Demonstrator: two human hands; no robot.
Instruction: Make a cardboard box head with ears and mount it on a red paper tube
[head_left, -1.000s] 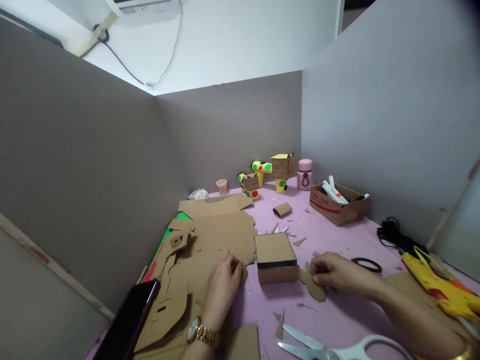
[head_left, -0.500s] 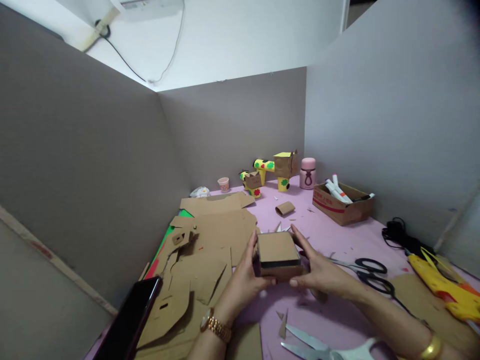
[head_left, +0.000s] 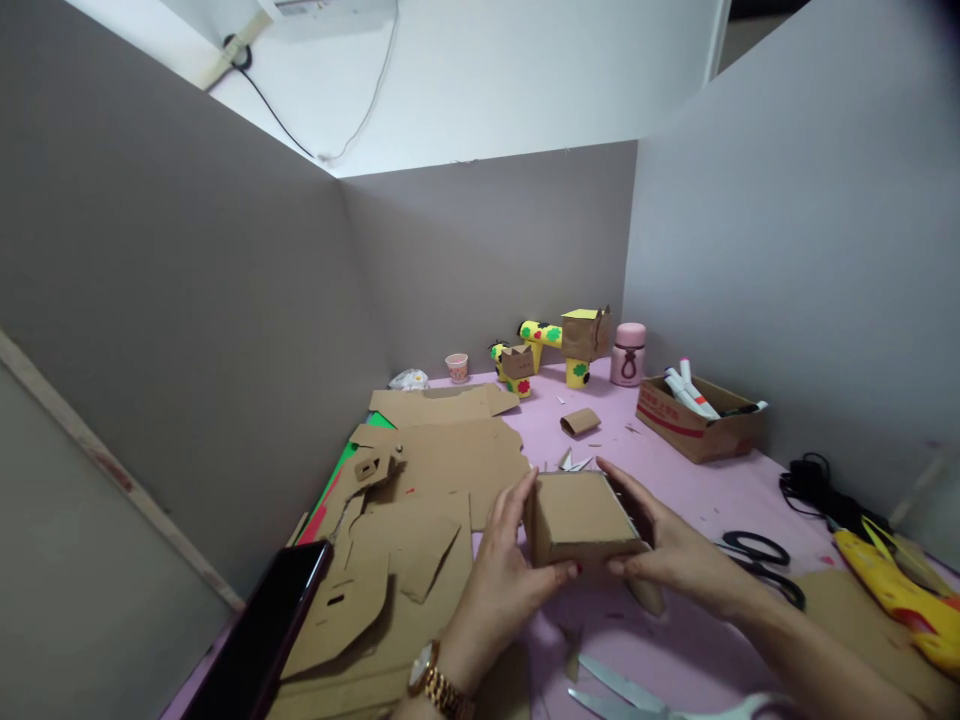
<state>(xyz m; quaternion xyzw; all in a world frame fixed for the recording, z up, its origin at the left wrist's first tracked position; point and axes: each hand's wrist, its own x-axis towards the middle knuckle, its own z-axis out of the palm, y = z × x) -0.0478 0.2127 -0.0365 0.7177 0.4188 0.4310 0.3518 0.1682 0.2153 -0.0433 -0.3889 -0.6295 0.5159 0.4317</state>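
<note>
A small brown cardboard box (head_left: 581, 517) is held just above the pink table (head_left: 675, 470), between both my hands. My left hand (head_left: 504, 575) grips its left side, with the fingers up along the side and the thumb at the front bottom edge. My right hand (head_left: 675, 550) grips the right side, fingers reaching over the far edge. A gold watch (head_left: 436, 682) is on my left wrist. A small cardboard cut-out (head_left: 646, 596) lies on the table under my right hand.
Cardboard sheets and scraps (head_left: 427, 480) cover the left of the table, with a dark phone (head_left: 266, 630) at the near left. White-handled scissors (head_left: 645, 695) lie near me, black scissors (head_left: 757, 555) and a yellow glue gun (head_left: 896, 590) to the right. A box of markers (head_left: 701, 415), a pink bottle (head_left: 628, 353) and yellow-and-cardboard figures (head_left: 559, 345) stand at the back. Grey partitions wall the table in.
My hands left the cardboard scraps, closed on both sides of the box, then lifted and tilted it so that its dark band no longer shows. The view has shifted slightly.
</note>
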